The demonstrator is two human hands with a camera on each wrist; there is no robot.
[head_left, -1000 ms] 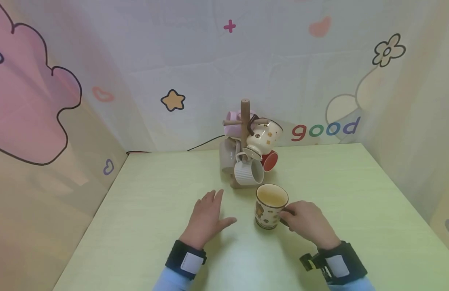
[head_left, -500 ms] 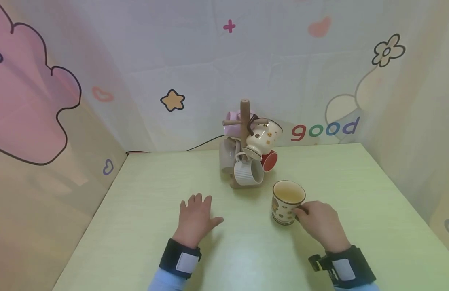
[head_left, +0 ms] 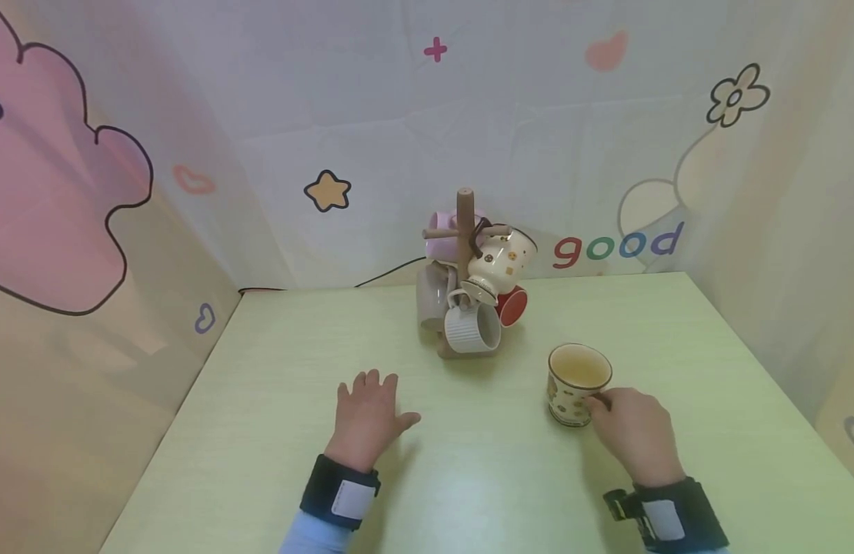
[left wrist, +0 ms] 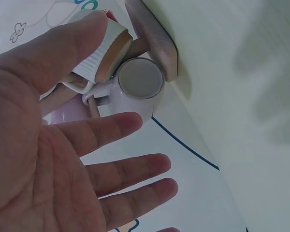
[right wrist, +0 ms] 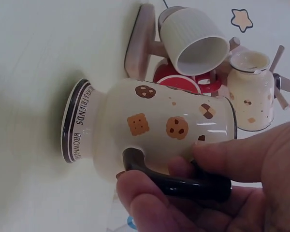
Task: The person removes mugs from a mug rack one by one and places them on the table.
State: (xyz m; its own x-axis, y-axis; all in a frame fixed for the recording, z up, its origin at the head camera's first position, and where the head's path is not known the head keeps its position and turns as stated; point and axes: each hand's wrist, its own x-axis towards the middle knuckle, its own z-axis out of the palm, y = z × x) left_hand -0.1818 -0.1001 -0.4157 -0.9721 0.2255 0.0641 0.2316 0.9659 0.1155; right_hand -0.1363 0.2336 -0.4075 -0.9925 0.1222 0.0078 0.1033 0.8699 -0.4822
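Note:
My right hand pinches the dark handle of a cream mug printed with cookies, holding it upright at the right of the table. In the right wrist view, thumb and fingers wrap that handle. My left hand is spread over the table's left-centre, fingers straight and palm bare in the left wrist view. Behind both hands stands a wooden mug tree. On it hang a second cookie-print mug, a white ribbed mug, a grey mug, a red mug and a lilac mug.
The pale green table meets a printed cloth backdrop at its back edge. A thin dark cord runs along the backdrop left of the mug tree.
The right hand has carried the cream mug rightward across the table, away from the mug tree. The left hand has drawn back to the left. The hanging mugs have stayed put.

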